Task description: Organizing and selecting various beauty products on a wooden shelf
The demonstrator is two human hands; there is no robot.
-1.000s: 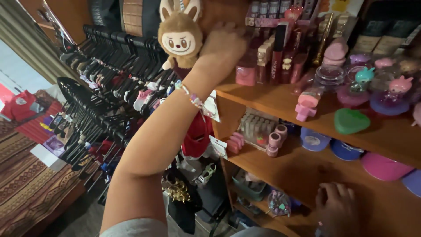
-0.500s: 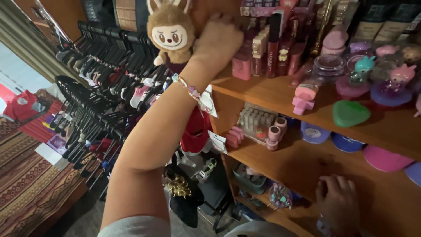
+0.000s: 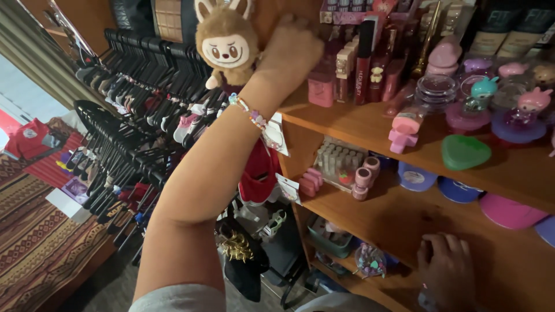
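Cramped little shop corner, wooden shelf unit (image 3: 358,130) stuffed with pink stuff, rack of black hangers (image 3: 133,110) off to the side. The left hand (image 3: 292,49) was up high, fingers curled against the shelf edge; couldn't tell if it gripped anything. The tan plush doll (image 3: 225,43) hung upright just left of it, touching. The right hand (image 3: 448,271) rested flat and open on the lower shelf. Tall pink and red boxes (image 3: 347,72) stood just right of the raised hand.

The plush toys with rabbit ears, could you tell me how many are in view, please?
1. The plush toy hangs at the shelf unit's upper left corner, beside the left hand. Others may be hidden behind the clutter.
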